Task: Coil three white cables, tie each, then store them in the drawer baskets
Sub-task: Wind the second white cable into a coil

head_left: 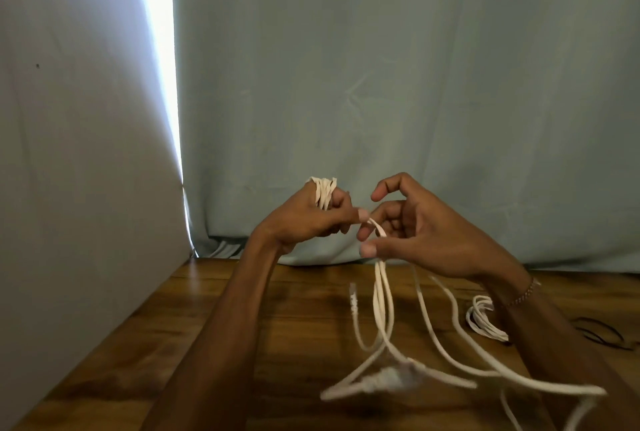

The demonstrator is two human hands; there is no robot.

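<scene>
Cable [381, 295] wound round left hand [308, 219], pinched by right hand [419, 233], hands close together

A wooden tabletop [214, 326] meets a pale blue curtain [415, 84] at its far edge; thin black bands [602, 333] lie far right.

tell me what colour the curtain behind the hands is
Pale blue-green curtain, plain, seen best in the head view.
</scene>
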